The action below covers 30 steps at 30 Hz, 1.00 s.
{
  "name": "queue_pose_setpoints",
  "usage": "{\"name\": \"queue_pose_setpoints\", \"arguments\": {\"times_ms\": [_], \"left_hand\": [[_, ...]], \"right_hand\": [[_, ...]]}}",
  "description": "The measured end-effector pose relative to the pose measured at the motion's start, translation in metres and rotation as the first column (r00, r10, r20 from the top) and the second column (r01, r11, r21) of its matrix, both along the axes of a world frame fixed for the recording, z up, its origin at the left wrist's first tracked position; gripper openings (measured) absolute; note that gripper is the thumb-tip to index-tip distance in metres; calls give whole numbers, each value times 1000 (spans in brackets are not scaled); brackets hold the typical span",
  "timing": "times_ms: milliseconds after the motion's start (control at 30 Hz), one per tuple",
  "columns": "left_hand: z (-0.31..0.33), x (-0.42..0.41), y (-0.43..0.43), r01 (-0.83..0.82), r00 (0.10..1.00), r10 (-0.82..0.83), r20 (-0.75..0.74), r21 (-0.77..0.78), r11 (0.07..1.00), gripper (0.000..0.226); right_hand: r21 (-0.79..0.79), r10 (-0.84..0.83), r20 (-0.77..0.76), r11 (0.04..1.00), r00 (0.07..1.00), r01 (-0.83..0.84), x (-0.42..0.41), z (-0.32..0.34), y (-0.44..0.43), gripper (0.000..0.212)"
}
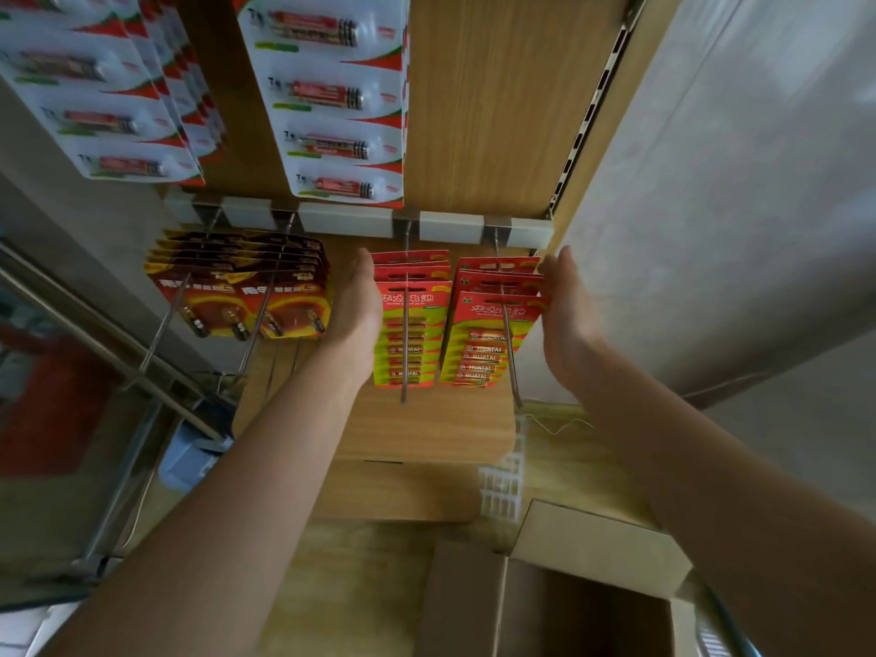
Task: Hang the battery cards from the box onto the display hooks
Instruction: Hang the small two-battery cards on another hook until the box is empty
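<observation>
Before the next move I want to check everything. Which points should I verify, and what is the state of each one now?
1. Left hand free of cards: ok, open beside the left stack.
2. Right hand free: ok, open beside the right stack.
3. Both stacks threaded on their hooks: ok.
4. Cards pushed close together: not ok, spread along the hooks.
5. Cards left in the box: cannot tell, inside is dark.

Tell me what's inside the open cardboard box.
The box shows only a dark interior, with no cards visible. The right forearm and the picture's edge hide its right and lower parts.
</observation>
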<state>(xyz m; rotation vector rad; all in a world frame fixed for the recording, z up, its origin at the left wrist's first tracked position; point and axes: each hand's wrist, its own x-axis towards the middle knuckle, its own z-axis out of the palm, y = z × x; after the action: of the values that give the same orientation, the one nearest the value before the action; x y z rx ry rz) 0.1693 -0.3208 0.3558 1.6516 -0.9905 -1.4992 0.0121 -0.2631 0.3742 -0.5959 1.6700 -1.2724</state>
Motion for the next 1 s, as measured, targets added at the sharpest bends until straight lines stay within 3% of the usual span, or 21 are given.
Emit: {"name": "queue_pose_setpoints", "arguments": {"times_ms": [233,600,800,867,1000], "left_hand": [[-3,-2,-9,-3,1000,3,8,15,1000,56],[0,1,-8,51,998,-50,43,-26,998,55],[28,6,11,23,995,1,97,-240,971,33],[38,11,16,39,993,-3,121,-296,954,34],[56,23,30,-35,992,75,106,-342,939,27]], "right_hand": [[-3,-28,63,1000,998,28,1,-3,-8,49],[34,24,-11,999,1000,-24,5,4,-4,47],[40,48,-196,998,979,-41,3,26,5,35],[16,49,-250,999,967,-46,5,39,9,41],[-25,117,-257,992,959,-127,18,65,17,34]]}}
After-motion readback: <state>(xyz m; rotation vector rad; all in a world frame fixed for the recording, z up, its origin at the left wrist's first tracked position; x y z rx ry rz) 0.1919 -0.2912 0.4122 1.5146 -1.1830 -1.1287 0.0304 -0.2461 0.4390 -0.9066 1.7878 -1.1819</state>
